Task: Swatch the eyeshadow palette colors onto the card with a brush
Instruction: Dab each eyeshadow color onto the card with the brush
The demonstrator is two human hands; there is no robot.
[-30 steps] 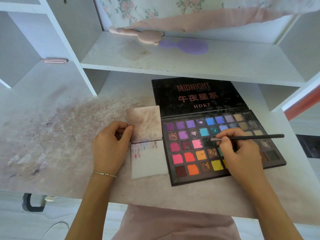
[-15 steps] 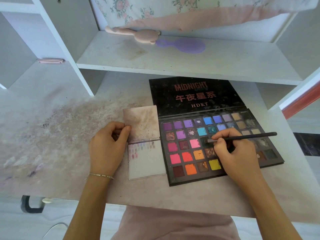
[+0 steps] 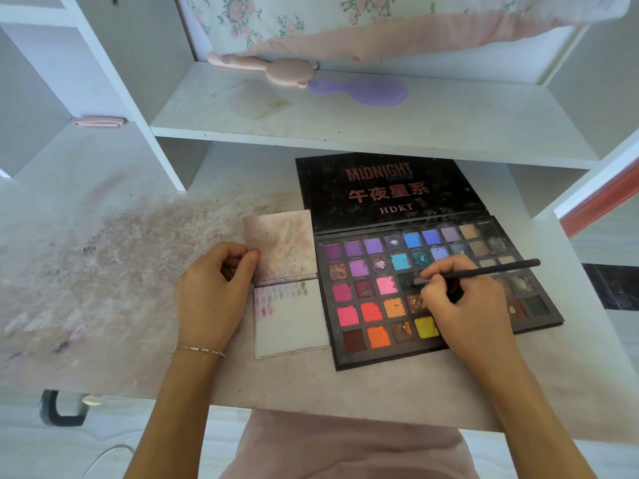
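Little had moved: our right hand still pinched the brush in a dark pan, left hand gripped the card, few swatches done, most colors remaining.

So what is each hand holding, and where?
Right hand pinches the brush near its bristle end. Left hand grips the card at its left edge.

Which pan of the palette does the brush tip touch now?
The brush tip sits in the dark pan of the third row, directly right of the light pink pan; unlike its bright neighbours, it looks nearly black.
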